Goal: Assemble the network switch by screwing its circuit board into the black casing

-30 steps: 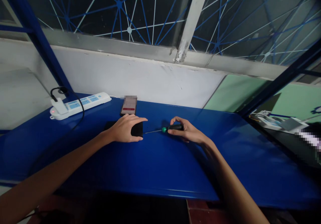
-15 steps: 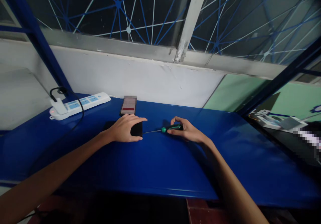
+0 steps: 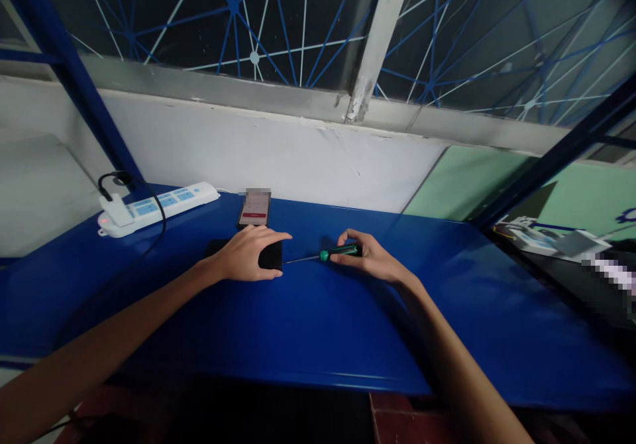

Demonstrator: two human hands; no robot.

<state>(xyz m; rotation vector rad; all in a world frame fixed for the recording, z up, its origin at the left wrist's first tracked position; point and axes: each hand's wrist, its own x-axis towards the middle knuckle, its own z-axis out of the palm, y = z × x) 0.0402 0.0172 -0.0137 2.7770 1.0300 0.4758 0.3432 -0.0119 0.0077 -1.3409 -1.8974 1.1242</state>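
My right hand (image 3: 375,256) is closed round the black and green handle of a screwdriver (image 3: 342,253). Its thin shaft points left, and the tip is at the right edge of a flat black rectangular object (image 3: 271,256), apparently touching it. My left hand (image 3: 246,253) lies over that object and grips it, thumb by the near edge and index finger by the far edge. The palm hides much of the object, whose kind I cannot make out. Just beyond the left hand, a phone (image 3: 254,209) with a lit screen lies on the blue table (image 3: 308,325).
A white power strip (image 3: 163,207) with a black cable (image 3: 163,215) plugged in lies at the back left. Blue frame posts (image 3: 79,93) rise at both sides. A wall (image 3: 278,152) stands behind the table. Assorted items (image 3: 556,240) lie at the far right.
The screwdriver has shifted slightly left, bringing its tip to the black object's edge. My left hand has stayed in place.
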